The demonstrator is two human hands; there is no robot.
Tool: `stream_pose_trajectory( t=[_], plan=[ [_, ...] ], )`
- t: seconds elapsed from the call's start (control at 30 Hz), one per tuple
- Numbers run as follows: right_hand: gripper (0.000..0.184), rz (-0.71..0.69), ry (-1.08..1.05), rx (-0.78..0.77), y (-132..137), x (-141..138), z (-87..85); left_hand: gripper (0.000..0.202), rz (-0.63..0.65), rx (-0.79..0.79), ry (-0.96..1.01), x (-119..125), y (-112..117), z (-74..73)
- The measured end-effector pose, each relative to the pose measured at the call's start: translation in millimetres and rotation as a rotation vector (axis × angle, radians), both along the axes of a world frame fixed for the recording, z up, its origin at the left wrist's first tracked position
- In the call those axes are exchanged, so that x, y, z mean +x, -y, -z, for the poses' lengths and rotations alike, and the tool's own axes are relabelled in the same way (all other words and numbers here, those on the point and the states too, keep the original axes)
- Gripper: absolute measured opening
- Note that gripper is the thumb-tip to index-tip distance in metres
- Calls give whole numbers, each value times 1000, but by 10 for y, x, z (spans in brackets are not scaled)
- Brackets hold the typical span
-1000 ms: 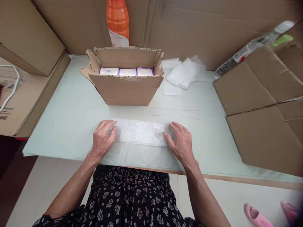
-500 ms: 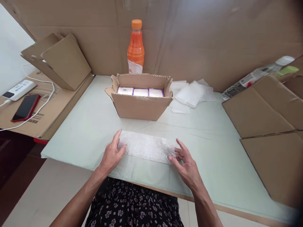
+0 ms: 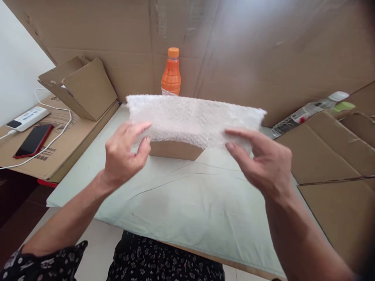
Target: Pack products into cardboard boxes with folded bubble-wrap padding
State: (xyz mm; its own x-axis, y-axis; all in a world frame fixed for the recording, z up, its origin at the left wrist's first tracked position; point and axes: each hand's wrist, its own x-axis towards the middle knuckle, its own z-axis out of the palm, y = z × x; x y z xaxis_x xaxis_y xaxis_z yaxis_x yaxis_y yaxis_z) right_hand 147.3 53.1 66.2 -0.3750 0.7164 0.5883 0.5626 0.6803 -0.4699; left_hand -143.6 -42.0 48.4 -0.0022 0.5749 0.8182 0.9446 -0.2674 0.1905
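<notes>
A folded strip of bubble wrap (image 3: 190,117) is stretched between my two hands, lifted above the table and tilted up. My left hand (image 3: 125,150) grips its left end, and my right hand (image 3: 258,156) pinches it toward the right end, thumbs on the near side. Behind and below the wrap stands a cardboard box (image 3: 175,150); only its lower front shows, while its top and the white packs inside are hidden.
An orange drink bottle (image 3: 171,74) stands at the back. On the left, a phone (image 3: 33,140) and a white power bank (image 3: 28,118) lie on a carton. To the right are cardboard boxes (image 3: 322,148) and a clear bottle (image 3: 310,113).
Both hands have raised the bubble wrap from the tabletop, up and forward, and it now covers the box's top. It looks wider and closer. The view has shifted slightly.
</notes>
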Motion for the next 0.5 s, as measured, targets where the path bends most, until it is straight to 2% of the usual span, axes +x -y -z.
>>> stream_pose_trajectory(
  t=[0.07,0.13,0.2,0.33,0.43,0.5],
  plan=[
    [26,-5,72,-84,-320,-179,-143,27,-33,-207,29,-118,-307,-159],
    [26,-32,179,-184,-591,-330,-198,27,-80,-474,70,-214,-569,-249],
    [24,-58,315,-254,-778,-452,-216,24,-132,-673,102,-276,-757,-306],
    [22,-49,699,-265,-943,-658,-268,19,-183,-885,92,-321,-943,-402],
    [24,-51,988,-248,-1006,-789,-304,18,-149,-1099,-5,-348,-1018,-433],
    [22,-69,1120,-272,-1049,-821,-299,15,-126,-1167,-63,-381,-1040,-421]
  ],
)
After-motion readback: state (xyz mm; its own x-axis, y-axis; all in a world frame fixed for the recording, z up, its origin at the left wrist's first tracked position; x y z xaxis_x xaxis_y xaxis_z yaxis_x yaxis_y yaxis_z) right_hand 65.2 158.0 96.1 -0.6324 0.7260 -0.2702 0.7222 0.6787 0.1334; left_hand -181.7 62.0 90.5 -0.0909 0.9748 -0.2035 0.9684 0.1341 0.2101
